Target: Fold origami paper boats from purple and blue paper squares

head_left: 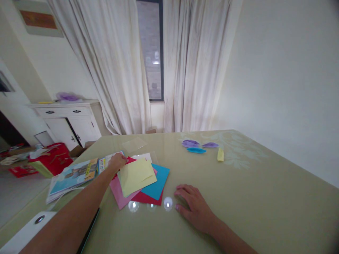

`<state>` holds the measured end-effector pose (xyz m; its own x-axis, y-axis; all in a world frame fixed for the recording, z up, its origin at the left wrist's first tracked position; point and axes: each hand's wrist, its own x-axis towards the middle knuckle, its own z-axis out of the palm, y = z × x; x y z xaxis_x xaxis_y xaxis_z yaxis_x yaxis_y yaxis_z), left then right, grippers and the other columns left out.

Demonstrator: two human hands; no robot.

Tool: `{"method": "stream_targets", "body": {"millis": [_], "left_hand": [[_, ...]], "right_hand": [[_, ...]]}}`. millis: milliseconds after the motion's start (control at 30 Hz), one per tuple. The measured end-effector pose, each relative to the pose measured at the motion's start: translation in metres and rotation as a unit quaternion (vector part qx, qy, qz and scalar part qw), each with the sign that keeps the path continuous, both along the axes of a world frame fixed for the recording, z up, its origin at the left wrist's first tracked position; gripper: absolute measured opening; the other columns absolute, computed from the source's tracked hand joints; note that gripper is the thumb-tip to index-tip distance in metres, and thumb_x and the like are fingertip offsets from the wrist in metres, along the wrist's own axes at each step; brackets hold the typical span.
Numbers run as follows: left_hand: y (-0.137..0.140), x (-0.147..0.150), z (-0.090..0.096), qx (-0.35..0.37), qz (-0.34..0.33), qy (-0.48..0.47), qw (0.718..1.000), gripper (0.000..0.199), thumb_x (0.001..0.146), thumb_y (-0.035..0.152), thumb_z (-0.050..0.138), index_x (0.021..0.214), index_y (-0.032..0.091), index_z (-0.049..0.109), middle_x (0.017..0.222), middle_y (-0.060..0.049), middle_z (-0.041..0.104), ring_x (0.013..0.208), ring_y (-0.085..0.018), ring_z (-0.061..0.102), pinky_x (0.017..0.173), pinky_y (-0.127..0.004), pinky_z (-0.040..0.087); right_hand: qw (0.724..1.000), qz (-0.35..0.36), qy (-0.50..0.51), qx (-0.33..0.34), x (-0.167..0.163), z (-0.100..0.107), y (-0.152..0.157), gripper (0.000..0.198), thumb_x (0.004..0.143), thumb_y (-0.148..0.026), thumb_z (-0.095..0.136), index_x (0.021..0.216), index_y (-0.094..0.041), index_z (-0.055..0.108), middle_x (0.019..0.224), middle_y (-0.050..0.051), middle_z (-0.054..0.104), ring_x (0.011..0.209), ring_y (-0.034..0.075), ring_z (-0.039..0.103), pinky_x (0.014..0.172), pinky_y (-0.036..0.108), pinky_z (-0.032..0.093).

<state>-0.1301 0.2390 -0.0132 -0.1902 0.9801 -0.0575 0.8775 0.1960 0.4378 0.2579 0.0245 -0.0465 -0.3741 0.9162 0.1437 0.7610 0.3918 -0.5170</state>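
Observation:
My left hand [118, 162] reaches to the far edge of a loose pile of coloured paper, its fingers closed at a corner of the red paper [131, 160]. On top of the pile lie the pale yellow sheets [137, 176], with blue paper [160, 178] to their right and pink paper [120, 195] below them. Resting on the table to the right of the pile, my right hand [194, 206] has its fingers apart and holds nothing. Farther off sit folded paper pieces: purple ones [210, 145], a blue one [196, 150] and a yellow one [220, 155].
Magazines [76, 174] lie on the left of the table [238, 211], with a white device [29, 229] nearer to me. Clear plastic sleeves [134, 144] lie behind the pile. A white cabinet [66, 123], a red bag [57, 158] and curtains [119, 63] stand beyond.

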Motion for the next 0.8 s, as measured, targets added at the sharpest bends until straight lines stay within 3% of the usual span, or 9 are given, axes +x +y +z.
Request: {"method": "stream_targets", "body": {"millis": [133,367,533,633,700,733,800], "left_hand": [[-0.003,-0.001,0.018,0.005,0.011,0.010,1.000,0.040,0.102,0.038,0.072,0.136,0.018,0.065,0.137,-0.010,0.067,0.117,-0.029,0.070,0.096,-0.048,0.062],[-0.023,0.012,0.057,0.132,0.062,-0.027,0.989,0.039,0.103,0.038,0.070,0.137,0.019,0.064,0.138,-0.012,0.067,0.116,-0.027,0.070,0.097,-0.049,0.062],[-0.029,0.014,0.102,0.247,0.123,-0.139,0.951,0.039,0.103,0.038,0.070,0.137,0.018,0.064,0.137,-0.012,0.067,0.116,-0.027,0.070,0.097,-0.049,0.062],[-0.035,0.023,0.131,0.317,0.146,-0.241,0.906,0.040,0.103,0.038,0.070,0.138,0.018,0.063,0.138,-0.012,0.066,0.117,-0.028,0.070,0.097,-0.050,0.062],[-0.049,0.041,0.138,0.327,0.113,-0.319,0.882,0.038,0.108,0.044,0.060,0.136,0.019,0.061,0.130,-0.011,0.069,0.109,-0.024,0.071,0.091,-0.041,0.063],[-0.059,0.055,0.137,0.314,0.085,-0.359,0.875,0.038,0.109,0.049,0.055,0.131,0.019,0.062,0.119,-0.009,0.072,0.101,-0.021,0.073,0.085,-0.035,0.063],[-0.089,0.086,0.122,0.250,-0.001,-0.435,0.865,0.043,0.101,0.060,0.063,0.114,0.019,0.065,0.097,-0.005,0.074,0.082,-0.018,0.074,0.072,-0.030,0.062]], "right_hand": [[1.000,0.003,0.000,0.000,-0.001,0.001,0.002,0.036,0.094,-0.025,0.070,0.130,-0.024,0.072,0.146,0.012,0.068,0.139,0.030,0.058,0.120,0.048,0.040],[1.000,0.004,0.005,0.006,0.001,0.001,0.003,0.035,0.098,-0.030,0.070,0.131,-0.023,0.073,0.146,0.013,0.068,0.140,0.031,0.058,0.121,0.049,0.040],[1.000,0.003,0.011,0.007,0.001,0.001,0.003,0.036,0.097,-0.031,0.070,0.132,-0.024,0.073,0.147,0.013,0.068,0.140,0.031,0.059,0.122,0.049,0.040],[1.000,0.001,0.024,0.004,0.000,0.000,0.004,0.036,0.095,-0.030,0.070,0.131,-0.023,0.073,0.146,0.013,0.068,0.140,0.032,0.059,0.122,0.050,0.041],[0.999,0.002,0.035,0.000,0.001,-0.003,0.004,0.035,0.096,-0.034,0.070,0.129,-0.023,0.074,0.145,0.013,0.069,0.139,0.033,0.059,0.122,0.052,0.040],[0.999,0.000,0.038,-0.002,0.002,-0.006,0.005,0.038,0.098,-0.040,0.068,0.132,-0.024,0.073,0.146,0.014,0.068,0.140,0.033,0.059,0.122,0.053,0.040],[0.997,-0.009,0.071,-0.005,0.007,-0.010,0.005,0.051,0.104,-0.055,0.057,0.143,-0.024,0.066,0.153,0.016,0.063,0.145,0.034,0.056,0.124,0.055,0.039]]}}
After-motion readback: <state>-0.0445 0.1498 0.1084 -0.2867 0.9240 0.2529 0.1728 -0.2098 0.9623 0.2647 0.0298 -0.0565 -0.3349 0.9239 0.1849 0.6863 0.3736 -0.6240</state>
